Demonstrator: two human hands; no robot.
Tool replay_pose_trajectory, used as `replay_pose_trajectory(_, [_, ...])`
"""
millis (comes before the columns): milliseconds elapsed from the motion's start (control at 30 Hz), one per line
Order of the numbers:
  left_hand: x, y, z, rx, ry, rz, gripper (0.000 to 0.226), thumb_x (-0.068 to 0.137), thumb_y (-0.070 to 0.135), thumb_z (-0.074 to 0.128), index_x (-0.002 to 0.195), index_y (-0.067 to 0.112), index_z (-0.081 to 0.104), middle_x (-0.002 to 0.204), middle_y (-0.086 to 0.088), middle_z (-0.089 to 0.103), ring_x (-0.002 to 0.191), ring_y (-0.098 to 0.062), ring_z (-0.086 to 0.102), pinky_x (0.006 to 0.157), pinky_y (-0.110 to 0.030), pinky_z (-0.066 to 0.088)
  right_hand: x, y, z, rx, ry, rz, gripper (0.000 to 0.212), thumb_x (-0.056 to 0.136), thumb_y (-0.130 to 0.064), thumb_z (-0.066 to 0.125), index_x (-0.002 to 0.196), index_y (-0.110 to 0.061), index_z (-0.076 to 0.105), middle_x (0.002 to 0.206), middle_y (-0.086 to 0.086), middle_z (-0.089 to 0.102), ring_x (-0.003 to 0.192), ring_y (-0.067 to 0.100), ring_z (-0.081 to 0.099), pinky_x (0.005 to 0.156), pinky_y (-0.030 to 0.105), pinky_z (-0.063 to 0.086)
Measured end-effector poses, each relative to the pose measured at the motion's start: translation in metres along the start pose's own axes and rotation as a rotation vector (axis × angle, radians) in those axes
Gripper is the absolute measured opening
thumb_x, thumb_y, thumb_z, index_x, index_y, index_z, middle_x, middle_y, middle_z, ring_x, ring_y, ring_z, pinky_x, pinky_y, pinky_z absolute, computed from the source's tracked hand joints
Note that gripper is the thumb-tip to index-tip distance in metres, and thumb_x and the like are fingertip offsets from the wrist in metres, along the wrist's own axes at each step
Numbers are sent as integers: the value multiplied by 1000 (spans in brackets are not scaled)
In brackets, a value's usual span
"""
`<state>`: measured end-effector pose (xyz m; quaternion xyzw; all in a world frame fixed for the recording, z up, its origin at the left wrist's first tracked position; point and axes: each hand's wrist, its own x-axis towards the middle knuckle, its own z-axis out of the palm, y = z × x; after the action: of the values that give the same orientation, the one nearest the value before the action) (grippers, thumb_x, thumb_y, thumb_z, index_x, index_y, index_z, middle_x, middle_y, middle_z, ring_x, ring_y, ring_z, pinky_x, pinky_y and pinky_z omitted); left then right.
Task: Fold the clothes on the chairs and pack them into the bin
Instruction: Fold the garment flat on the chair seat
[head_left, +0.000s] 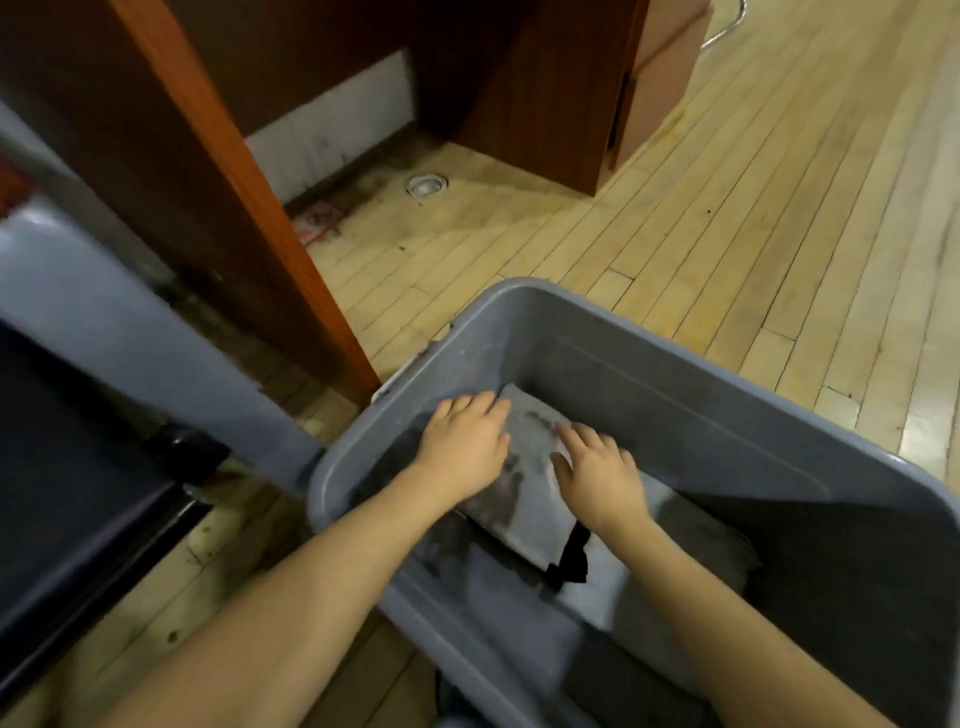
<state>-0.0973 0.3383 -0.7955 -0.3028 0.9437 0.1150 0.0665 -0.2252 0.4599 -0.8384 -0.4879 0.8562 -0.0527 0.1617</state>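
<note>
I see both hands down inside the grey bin (675, 332), which stands on the pale wood-strip floor (727, 182). My left hand (460, 449) lies flat with straight fingers (483, 402) on the far left corner of a folded grey garment (524, 499); my right hand (602, 475) presses its right side, fingers spread and relaxed, gripping nothing. The garment sits tilted on top of other folded grey clothes (519, 597) that fill the near part of the bin, and a black strap or tag (571, 556) pokes out at its near edge.

Around the bin: a red-brown wooden panel (234, 182) comes down to the floor just beside the bin's left far corner, close to the rim. Left of that is a dark seat with a grey frame (104, 338), blurred. Farther back a second wooden cabinet base (571, 104) stands well apart, and a round metal fitting (426, 184) is set in the floor between the two.

The right half of the bin's bottom is bare, and the floor beyond the far rim is open. A reddish mark on the floor by the panel is too smeared to read; I can make out no writing.
</note>
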Motion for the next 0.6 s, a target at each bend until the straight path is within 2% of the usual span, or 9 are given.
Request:
replay_pose_trajectory(200, [-54,8,-87,6,205,-63,48,100,33,37,146,20,31,151,1,31,137,-19,30,110,-32,19,-31,-40,-81,35,150,-127,44,103,-34,31,146,-23,34,148,-4,39,130,22,41,101,36,33])
replay_pose_trajectory(367, [-114,4,-156,31,389,-138,44,99,34,40,140,19,42,142,0,43,128,-20,40,101,-31,28,-64,-85,-144,102,278,-256,44,102,-32,35,145,-19,36,142,0,46,124,23,47,97,36,41])
replay_pose_trajectory(600, [-233,-27,-219,71,575,-267,45,98,35,42,140,20,42,141,4,45,126,-16,44,101,-32,32,-116,-186,-191,240,357,-495,36,101,-30,38,134,-19,48,125,2,57,106,22,57,83,38,49])
